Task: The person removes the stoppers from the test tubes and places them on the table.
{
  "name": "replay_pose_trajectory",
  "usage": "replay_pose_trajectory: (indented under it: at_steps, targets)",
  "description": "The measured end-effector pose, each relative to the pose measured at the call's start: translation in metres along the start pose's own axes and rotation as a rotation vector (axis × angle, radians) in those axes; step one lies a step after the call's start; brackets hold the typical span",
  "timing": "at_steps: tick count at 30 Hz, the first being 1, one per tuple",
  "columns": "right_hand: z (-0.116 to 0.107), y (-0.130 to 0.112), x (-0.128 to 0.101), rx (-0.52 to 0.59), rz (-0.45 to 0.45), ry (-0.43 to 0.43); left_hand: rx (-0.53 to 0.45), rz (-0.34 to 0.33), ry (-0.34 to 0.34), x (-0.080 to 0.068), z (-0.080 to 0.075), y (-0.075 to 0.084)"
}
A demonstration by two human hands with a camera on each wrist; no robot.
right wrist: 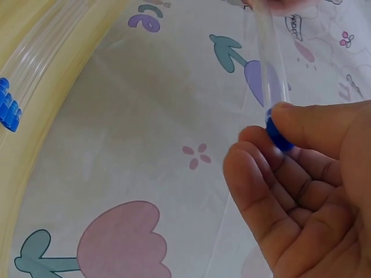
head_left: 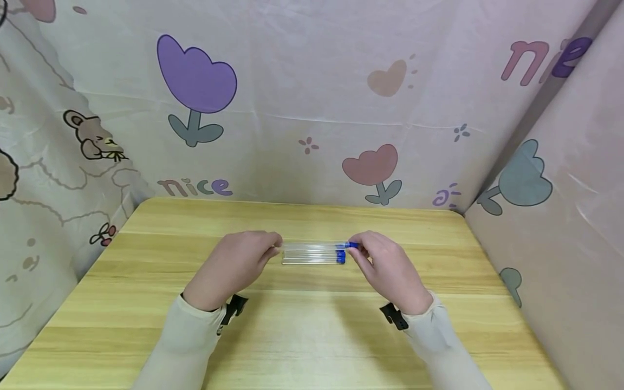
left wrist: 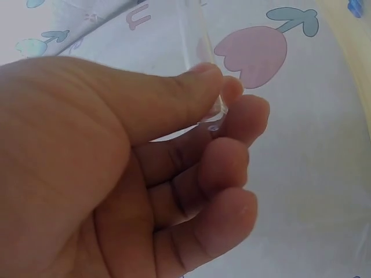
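My two hands hold one clear test tube (right wrist: 269, 58) between them, lengthwise from left to right. The left hand (head_left: 234, 268) pinches its clear end between thumb and forefinger, the other fingers (left wrist: 226, 223) loosely curled below. At the opposite end, thumb and fingers of the right hand (head_left: 390, 268) grip the blue cap (right wrist: 279, 134). Several more clear tubes (head_left: 309, 259) with blue caps (head_left: 340, 257) lie side by side on the table, just in front of the held one in the head view. In the right wrist view, this row (right wrist: 43, 49) appears at the upper left, apart from the held tube.
The light wooden table (head_left: 302, 336) is enclosed at the back and sides by pale cloth (head_left: 292, 65) printed with flowers and lettering. Black straps (head_left: 234, 310) sit at both wrists, over pale sleeves (head_left: 182, 346).
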State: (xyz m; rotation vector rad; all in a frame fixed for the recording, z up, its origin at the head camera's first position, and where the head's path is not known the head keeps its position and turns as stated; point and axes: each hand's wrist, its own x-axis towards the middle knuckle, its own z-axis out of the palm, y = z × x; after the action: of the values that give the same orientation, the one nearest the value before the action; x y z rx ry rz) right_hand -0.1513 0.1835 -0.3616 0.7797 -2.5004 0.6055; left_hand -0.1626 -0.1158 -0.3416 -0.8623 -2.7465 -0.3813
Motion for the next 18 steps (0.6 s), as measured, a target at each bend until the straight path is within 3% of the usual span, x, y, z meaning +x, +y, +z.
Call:
replay_pose_trajectory:
  at_steps: [10, 14, 18]
  targets:
    - [-0.0017, -0.0003, 0.0012, -0.003, -0.152, -0.02, 0.025, 0.009, 0.113, -0.0021, -0.0031, -0.003]
    - [0.0003, -0.0031, 0.0005, 0.04, -0.142, -0.023, -0.014, -0.021, 0.156, -0.0041, -0.007, -0.0041]
    - [0.0018, -0.006, -0.0001, 0.07, -0.068, -0.015, -0.016, -0.019, 0.165, -0.0039, -0.0081, -0.0043]
